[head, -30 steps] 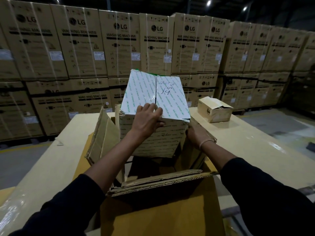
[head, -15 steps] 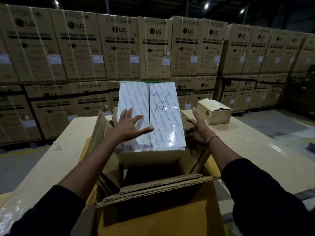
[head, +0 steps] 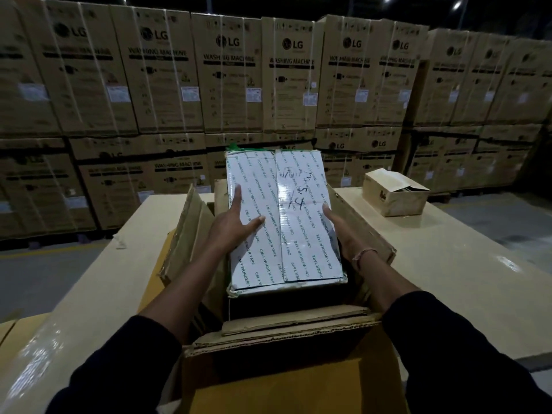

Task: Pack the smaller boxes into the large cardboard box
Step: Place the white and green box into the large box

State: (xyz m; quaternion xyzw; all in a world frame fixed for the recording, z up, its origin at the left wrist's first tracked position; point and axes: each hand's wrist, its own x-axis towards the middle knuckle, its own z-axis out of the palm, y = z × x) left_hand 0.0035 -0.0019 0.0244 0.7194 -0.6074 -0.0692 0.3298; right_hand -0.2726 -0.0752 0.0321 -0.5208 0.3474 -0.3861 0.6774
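We're seating the taped box [head: 283,216] into the big box [head: 286,380], centre frame, and it sits in the opening with its top above the rim. To finish well we push down evenly with both palms, keep it square to the walls, and watch that the left flap [head: 186,234] and right flap [head: 367,231] stay outside, not folded under. Left hand [head: 231,228] lies flat on the top, fingers straight and spread; right hand [head: 343,234] presses along the right edge, fingers straight, nothing curled round. The box looks rectangular, its top covered in glossy white printed tape with a seam down the middle, handwritten marks upper right, corners slightly crushed. Another small box [head: 394,197] sits open on the table [head: 448,264], right of centre, probably next.
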